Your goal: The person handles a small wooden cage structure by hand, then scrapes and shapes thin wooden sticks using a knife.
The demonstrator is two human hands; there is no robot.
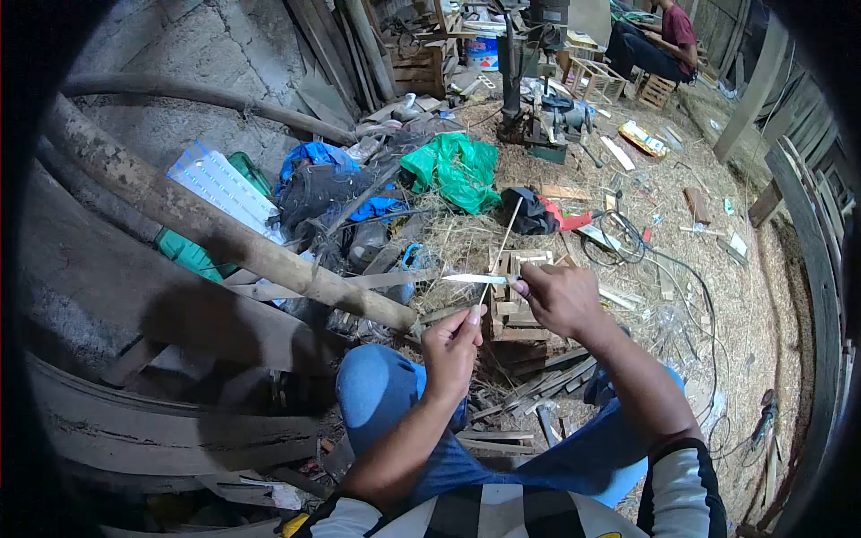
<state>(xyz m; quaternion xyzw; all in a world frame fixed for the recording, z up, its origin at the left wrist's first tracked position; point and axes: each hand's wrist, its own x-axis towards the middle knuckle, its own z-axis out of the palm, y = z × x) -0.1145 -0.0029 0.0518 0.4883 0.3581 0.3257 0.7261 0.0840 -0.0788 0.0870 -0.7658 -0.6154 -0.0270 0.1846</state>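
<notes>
In front of my knees, my left hand [451, 355] is closed, its thumb and fingers pinching the lower end of a thin wooden stick [506, 235]. The stick slants upward, away from me. My right hand [567, 300] is wrapped round the handle of a knife [473, 279], whose pale blade points left. That blade crosses the stick just above my left fingertips; whether it touches, I cannot tell. Most of the handle is hidden in my fist. Beneath the hands is a small stack of wooden blocks [525, 334].
A bamboo pole [224, 242] slants in from the left. Beyond the hands lie a green plastic bag [456, 170] and a red power tool [563, 218] with a cord. Wood scraps [560, 381] lie between my legs. Another person [659, 40] sits at the far right.
</notes>
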